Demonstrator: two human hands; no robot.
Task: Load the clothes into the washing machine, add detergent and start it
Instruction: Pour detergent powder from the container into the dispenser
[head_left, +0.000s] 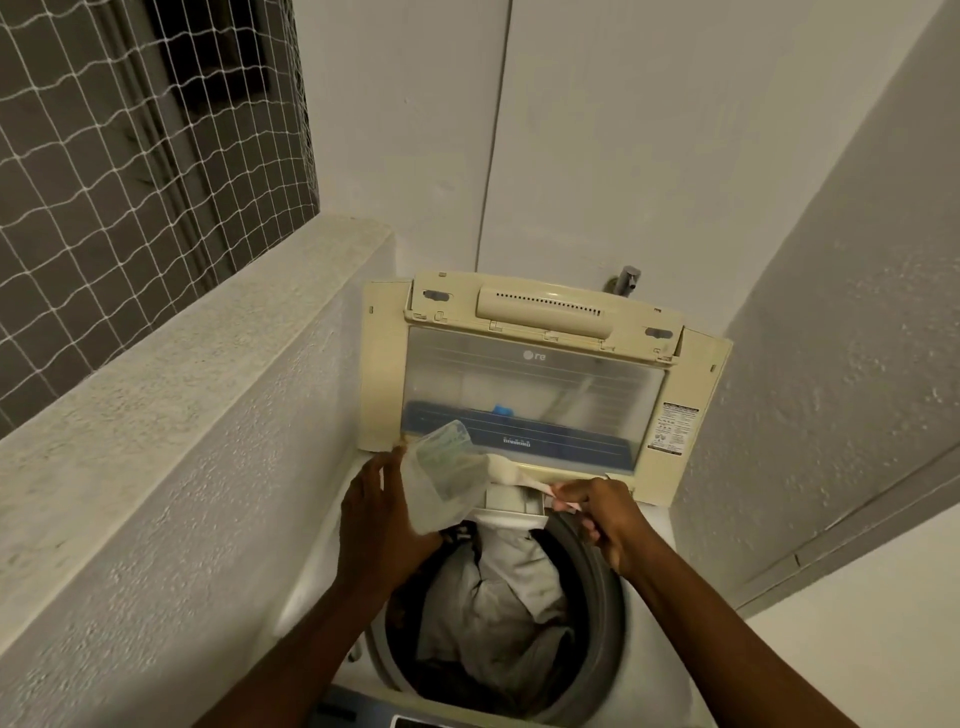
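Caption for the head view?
Left hand holds a clear bag, right hand pinches a pale scoop over the detergent drawer; clothes lie in the open washer.

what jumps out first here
The cream top-load washing machine's raised lid fills the centre, with pale grey clothes heaped in the open drum below it. Over the drum's far rim, the left hand holds a translucent plastic pouch, while the right hand pinches a pale strip beside it.

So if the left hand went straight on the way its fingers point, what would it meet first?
Probably the lid's lower left corner. The left hand, holding the pouch, points up at it, fingertips close by. Depth is unclear.
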